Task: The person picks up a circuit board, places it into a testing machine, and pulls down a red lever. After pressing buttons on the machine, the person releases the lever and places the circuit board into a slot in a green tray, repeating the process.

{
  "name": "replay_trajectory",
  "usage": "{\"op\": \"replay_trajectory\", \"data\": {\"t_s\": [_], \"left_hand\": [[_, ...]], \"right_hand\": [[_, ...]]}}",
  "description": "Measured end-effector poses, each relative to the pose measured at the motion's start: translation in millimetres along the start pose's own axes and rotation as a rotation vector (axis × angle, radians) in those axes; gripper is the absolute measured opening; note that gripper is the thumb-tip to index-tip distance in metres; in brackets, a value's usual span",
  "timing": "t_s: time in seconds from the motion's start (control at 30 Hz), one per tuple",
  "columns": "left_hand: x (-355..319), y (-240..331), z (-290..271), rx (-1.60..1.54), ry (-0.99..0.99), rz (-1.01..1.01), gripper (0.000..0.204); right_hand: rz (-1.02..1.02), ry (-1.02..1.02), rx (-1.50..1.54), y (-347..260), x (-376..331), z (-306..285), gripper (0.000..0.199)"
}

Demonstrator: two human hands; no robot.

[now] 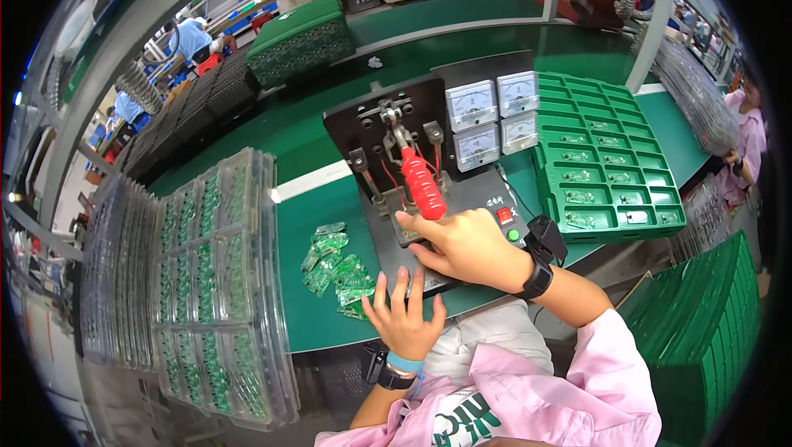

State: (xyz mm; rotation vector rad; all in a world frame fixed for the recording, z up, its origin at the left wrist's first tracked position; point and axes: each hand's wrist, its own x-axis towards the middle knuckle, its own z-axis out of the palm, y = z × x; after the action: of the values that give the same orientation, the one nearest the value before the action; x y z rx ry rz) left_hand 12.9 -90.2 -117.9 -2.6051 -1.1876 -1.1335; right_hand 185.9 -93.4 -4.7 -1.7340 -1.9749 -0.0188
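Note:
A black test fixture (371,129) with a red-handled toggle clamp (423,185) stands before me on the green bench. My right hand (470,245) reaches in under the red handle. Its index finger and thumb close around the fixture's bed; what sits between them is mostly hidden. Fingers spread, my left hand (406,319) is open at the fixture's front edge and holds nothing. Just left of the fixture, several small green circuit boards (330,259) lie in a loose pile, the nearest ones beside my left fingers.
Four-dial meters (476,106) stand behind the fixture, beside a green compartment tray (615,187) holding some boards. Clear plastic trays (216,282) full of boards stand at left. Stacked green trays (701,323) are at lower right. A red switch (504,215) is on the fixture's base.

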Motion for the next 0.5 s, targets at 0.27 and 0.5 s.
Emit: {"op": "replay_trajectory", "data": {"t_s": [0.27, 0.5], "left_hand": [[2.0, 1.8, 2.9, -0.038, 0.013, -0.006, 0.054], [27.0, -20.1, -40.5, -0.291, -0.137, -0.095, 0.040]], "right_hand": [[-0.718, 0.485, 0.059, 5.7, 68.8, -80.7, 0.056], [-0.503, 0.740, 0.246, 9.0, 101.1, -59.1, 0.043]]}}
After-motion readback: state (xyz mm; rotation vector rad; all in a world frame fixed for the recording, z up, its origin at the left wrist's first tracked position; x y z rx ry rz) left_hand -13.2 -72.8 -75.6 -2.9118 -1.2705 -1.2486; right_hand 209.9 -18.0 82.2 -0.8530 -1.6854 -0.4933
